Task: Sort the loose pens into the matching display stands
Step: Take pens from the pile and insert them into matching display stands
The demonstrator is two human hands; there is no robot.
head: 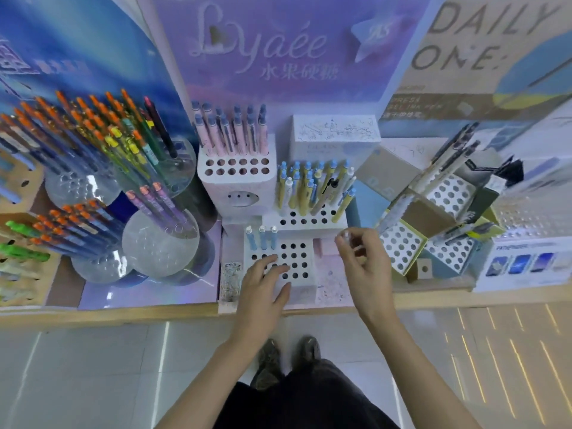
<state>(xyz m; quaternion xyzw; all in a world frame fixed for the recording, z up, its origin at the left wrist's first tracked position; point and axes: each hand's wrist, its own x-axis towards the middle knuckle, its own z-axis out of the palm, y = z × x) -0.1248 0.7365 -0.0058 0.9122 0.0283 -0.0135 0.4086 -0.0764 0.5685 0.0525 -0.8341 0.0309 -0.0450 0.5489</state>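
Right grip (pixel 368 270), just right of the frame's centre, has its fingers curled, thumb and forefinger pinching a small pale piece (pixel 345 235) too blurred to name, held above the right edge of the front white stand (pixel 301 289). Left grip (pixel 263 280) lies spread, straight fingertips resting on that stand's holed top, low in the centre, where three blue pens (pixel 261 238) stand upright in its back-left holes. Behind it on the counter (pixel 123 314), yellow and blue pens (pixel 309 187) fill a second holed stand (pixel 309 222), and pink pens (pixel 232 131) a taller stand (pixel 236 181) to its left.
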